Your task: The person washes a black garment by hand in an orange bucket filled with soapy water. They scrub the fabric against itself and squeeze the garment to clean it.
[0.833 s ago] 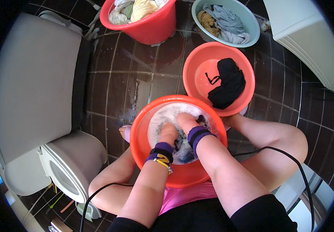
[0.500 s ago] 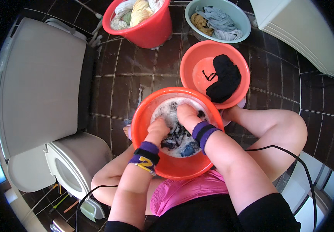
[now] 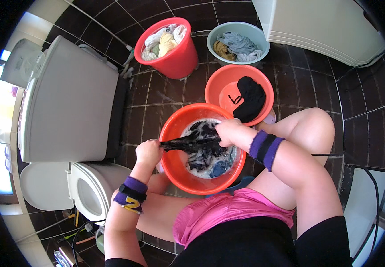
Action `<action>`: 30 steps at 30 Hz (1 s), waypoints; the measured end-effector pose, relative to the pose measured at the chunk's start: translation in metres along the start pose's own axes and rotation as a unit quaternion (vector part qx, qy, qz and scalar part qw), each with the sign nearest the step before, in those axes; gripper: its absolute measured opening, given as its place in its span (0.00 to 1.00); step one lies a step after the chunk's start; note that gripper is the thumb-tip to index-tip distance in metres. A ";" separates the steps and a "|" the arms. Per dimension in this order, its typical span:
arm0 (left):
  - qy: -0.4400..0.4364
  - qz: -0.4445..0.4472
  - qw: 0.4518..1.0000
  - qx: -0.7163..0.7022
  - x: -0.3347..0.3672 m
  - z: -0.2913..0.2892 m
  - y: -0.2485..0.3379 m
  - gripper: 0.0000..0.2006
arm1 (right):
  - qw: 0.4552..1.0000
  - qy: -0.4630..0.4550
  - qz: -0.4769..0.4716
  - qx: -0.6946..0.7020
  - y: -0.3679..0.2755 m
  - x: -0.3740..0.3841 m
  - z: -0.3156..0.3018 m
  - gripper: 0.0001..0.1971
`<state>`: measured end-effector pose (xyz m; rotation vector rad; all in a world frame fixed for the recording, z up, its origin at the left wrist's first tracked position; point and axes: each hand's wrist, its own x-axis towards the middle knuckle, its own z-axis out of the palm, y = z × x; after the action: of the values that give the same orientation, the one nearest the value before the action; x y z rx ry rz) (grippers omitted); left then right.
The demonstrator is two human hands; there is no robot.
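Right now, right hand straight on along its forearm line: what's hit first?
Past the black wet cloth it grips, the right hand would likely meet the upper-left wall of the round orange plastic basin; depth is unclear, so it might pass over instead.

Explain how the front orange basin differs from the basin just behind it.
The front basin holds foamy water; the rear basin shows no foam layer. The front basin is deeper orange; the rear basin, paler. The left hand and right hand stretch a black cloth across the front basin; in the rear basin, a black garment lies unheld. Both are round and open.
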<state>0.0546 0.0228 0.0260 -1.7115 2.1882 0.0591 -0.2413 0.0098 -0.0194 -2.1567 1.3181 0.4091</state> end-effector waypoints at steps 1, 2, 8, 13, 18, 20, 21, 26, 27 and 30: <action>0.011 0.002 1.000 0.016 -0.007 -0.007 -0.005 0.10 | 0.999 -0.026 0.006 -0.018 0.000 -0.008 -0.001 0.18; 0.005 -0.001 0.999 0.043 -0.011 -0.013 -0.012 0.10 | 0.998 -0.053 0.012 -0.035 0.001 -0.015 -0.002 0.18; 0.060 -0.005 0.998 0.026 -0.023 -0.035 -0.041 0.09 | 0.998 0.001 0.058 0.022 0.011 -0.038 0.017 0.16; 0.074 0.021 0.968 -0.238 -0.025 -0.027 -0.048 0.05 | 0.968 0.094 0.016 0.233 0.027 -0.049 0.011 0.16; 0.055 -0.012 0.719 -0.692 -0.024 0.010 -0.041 0.07 | 0.876 0.195 -0.015 0.440 0.034 -0.036 0.014 0.15; 0.074 -0.122 0.640 -0.755 -0.027 0.013 -0.027 0.06 | 0.842 0.244 -0.019 0.480 0.031 -0.032 0.016 0.15; 0.081 -0.143 0.585 -0.794 -0.028 0.010 -0.015 0.06 | 0.834 0.264 -0.017 0.484 0.027 -0.031 0.015 0.15; 0.056 -0.158 0.424 -0.890 -0.028 0.003 0.048 0.05 | 0.759 0.353 -0.029 0.547 -0.013 -0.027 0.026 0.19; 0.050 -0.148 0.417 -0.895 -0.026 0.001 0.067 0.06 | 0.759 0.424 -0.034 0.493 -0.022 -0.017 0.045 0.17; 0.018 -0.138 0.422 -0.896 -0.032 0.012 0.101 0.11 | 0.759 0.441 -0.077 0.473 -0.060 -0.024 0.050 0.21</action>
<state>-0.0318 0.0823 0.0057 -2.4717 1.0705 3.1414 -0.1974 0.0788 -0.0272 -1.4789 1.2959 -1.2572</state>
